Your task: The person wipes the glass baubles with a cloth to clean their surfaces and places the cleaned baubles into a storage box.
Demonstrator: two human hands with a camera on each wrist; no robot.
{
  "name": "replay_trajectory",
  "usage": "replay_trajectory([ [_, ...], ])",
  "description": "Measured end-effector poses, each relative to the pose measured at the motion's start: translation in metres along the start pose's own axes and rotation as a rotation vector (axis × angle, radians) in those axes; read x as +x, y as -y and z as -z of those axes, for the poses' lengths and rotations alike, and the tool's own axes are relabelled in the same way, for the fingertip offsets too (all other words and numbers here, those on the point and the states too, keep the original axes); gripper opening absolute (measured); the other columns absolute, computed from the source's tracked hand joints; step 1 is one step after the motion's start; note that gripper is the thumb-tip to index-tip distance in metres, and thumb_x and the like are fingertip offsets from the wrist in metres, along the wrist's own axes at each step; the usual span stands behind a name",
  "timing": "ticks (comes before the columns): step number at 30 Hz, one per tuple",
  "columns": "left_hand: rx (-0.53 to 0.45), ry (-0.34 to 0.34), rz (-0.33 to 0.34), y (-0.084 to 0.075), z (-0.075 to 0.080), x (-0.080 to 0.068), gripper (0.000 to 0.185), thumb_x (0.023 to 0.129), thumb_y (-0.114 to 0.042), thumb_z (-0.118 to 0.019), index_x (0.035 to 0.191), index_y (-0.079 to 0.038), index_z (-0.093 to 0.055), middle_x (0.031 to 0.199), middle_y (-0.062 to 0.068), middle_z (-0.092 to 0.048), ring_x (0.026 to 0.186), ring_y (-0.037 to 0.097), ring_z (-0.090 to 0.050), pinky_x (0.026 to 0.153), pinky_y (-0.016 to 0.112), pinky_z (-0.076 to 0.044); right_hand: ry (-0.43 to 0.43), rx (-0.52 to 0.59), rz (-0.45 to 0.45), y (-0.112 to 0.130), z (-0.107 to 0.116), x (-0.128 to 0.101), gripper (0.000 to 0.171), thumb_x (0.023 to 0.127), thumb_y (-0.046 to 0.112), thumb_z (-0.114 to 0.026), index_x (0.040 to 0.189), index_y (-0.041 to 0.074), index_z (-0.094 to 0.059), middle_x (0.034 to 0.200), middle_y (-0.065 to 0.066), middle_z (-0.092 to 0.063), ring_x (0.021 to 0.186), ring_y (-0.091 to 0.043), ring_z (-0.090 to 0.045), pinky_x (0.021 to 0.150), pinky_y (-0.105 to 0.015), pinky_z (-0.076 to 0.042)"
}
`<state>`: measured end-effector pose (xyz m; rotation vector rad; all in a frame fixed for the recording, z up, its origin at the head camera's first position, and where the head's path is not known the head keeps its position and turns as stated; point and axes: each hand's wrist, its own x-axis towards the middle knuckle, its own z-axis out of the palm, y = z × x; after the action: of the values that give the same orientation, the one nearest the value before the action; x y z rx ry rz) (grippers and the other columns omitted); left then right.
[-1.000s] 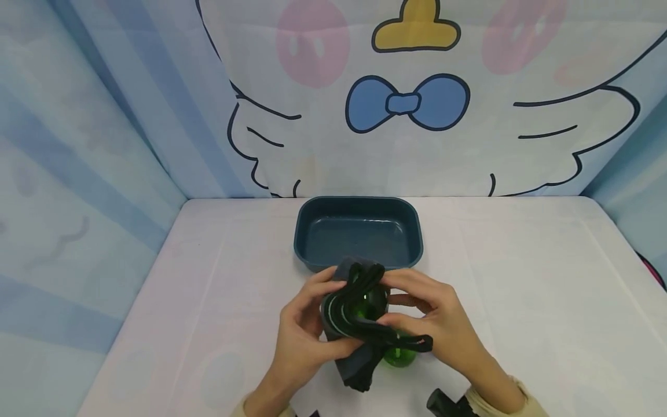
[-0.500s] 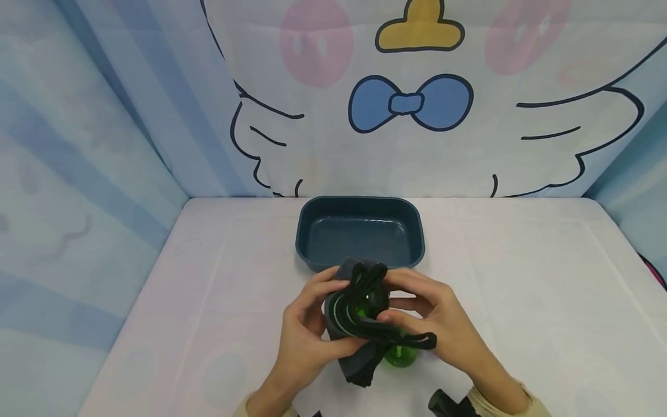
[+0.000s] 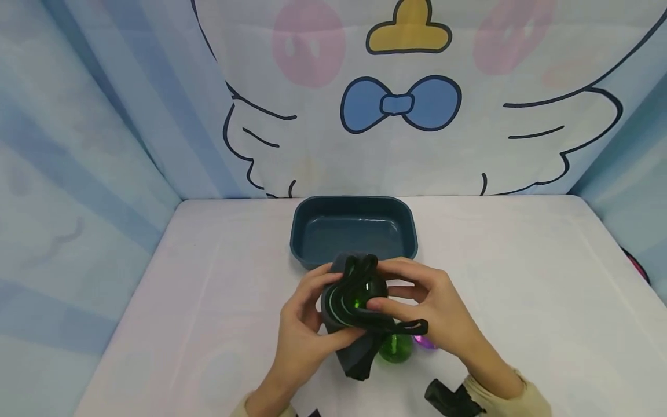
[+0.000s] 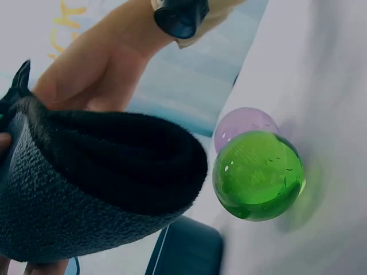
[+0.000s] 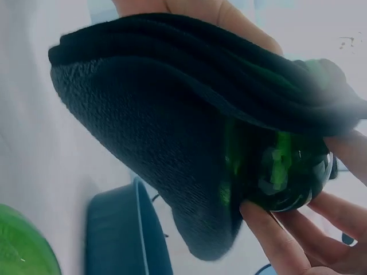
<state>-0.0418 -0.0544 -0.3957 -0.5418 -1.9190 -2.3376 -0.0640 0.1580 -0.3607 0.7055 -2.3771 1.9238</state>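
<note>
My left hand grips a folded dark cloth, grey and textured outside, black inside, raised over the table. A clear green ball sits in the cloth's fold, and the fingertips and thumb of my right hand hold it from the right. Cloth layers cover part of this ball. Below on the table rests a second clear green ball, with a clear purple ball right beside it. In the head view the purple ball is mostly hidden under my right hand.
A dark teal rectangular basin stands on the white tabletop just beyond my hands, near the back edge. A printed curtain rises behind it, and blue curtains hang at both sides. Black wrist cameras sit at my sleeves.
Both hands have risen slightly with the cloth and the ball. My right thumb has shifted left over the held ball. More of the green and purple balls on the table shows.
</note>
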Motion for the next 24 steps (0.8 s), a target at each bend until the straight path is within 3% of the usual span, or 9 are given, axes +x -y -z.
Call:
replay_trajectory([
  [5, 0.045, -0.057, 0.009, -0.004, 0.006, -0.002, 0.068, 0.070, 0.012, -0.081, 0.131, -0.004, -0.056, 0.145, 0.011, -0.046, 0.125, 0.025, -0.054, 0.100, 0.034, -0.053, -0.019, -0.019, 0.006, 0.003, 0.003, 0.008, 0.043, 0.083, 0.004, -0.079, 0.124, 0.005, -0.067, 0.120, -0.006, -0.068, 0.110, -0.015, -0.066, 0.087, -0.030, -0.059],
  [20, 0.134, -0.076, 0.007, -0.001, 0.031, -0.008, 0.070, 0.072, 0.014, -0.080, 0.134, -0.005, -0.055, 0.143, 0.011, -0.049, 0.120, 0.021, -0.058, 0.088, 0.031, -0.059, -0.035, -0.072, -0.078, -0.009, -0.002, 0.038, 0.045, 0.082, 0.020, -0.082, 0.124, 0.013, -0.067, 0.120, -0.001, -0.067, 0.104, -0.016, -0.069, 0.086, -0.029, -0.060],
  [24, 0.169, -0.104, 0.051, 0.001, 0.035, -0.012, 0.071, 0.071, 0.013, -0.080, 0.134, -0.008, -0.056, 0.139, 0.009, -0.052, 0.119, 0.020, -0.059, 0.087, 0.033, -0.060, -0.040, -0.137, -0.097, -0.013, -0.005, 0.047, 0.046, 0.082, 0.026, -0.083, 0.123, 0.014, -0.068, 0.122, -0.001, -0.067, 0.105, -0.016, -0.069, 0.086, -0.026, -0.059],
])
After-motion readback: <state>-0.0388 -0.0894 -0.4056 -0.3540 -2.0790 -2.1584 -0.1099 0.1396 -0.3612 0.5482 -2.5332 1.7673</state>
